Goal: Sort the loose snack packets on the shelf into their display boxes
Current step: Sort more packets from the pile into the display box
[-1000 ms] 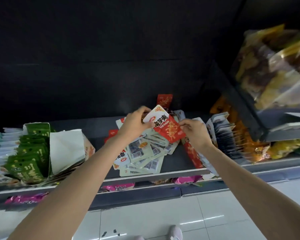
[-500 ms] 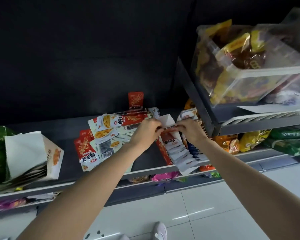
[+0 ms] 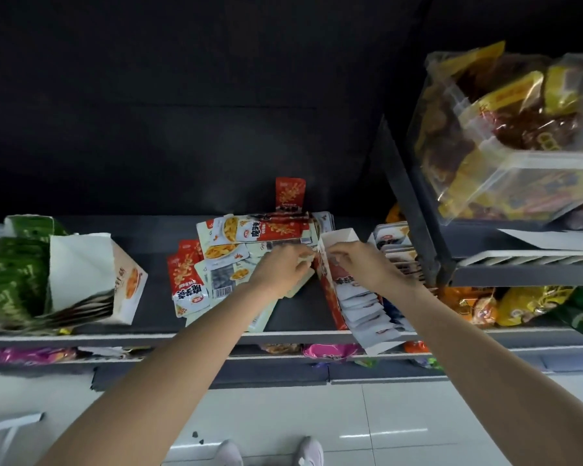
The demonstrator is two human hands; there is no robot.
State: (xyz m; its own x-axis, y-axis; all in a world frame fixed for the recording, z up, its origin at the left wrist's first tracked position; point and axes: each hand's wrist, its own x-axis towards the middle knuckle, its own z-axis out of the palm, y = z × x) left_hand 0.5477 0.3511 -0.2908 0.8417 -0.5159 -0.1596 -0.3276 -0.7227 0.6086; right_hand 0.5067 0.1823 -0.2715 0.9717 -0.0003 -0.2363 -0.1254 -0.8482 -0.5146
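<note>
A long red-and-white display box (image 3: 330,299) lies on the dark shelf (image 3: 297,314) and holds a row of white snack packets (image 3: 367,309). Left of it spreads a loose pile of red and white snack packets (image 3: 216,264), and one red packet (image 3: 290,195) leans upright against the back wall. My left hand (image 3: 280,269) and my right hand (image 3: 364,267) meet at the box's back end. Both pinch a pale snack packet (image 3: 312,256) at the box's left wall. Most of that packet is hidden by my fingers.
A white box with orange print (image 3: 128,284) and green packets (image 3: 11,280) stand at the left. A second packet box (image 3: 392,243) sits by the shelf upright (image 3: 414,223). A clear bin of yellow bags (image 3: 519,146) hangs above right. Pink packets (image 3: 330,351) lie on the lower shelf.
Both hands carried a red packet from above the loose pile to the right, into the back end of the red-and-white box. The view has swung right.
</note>
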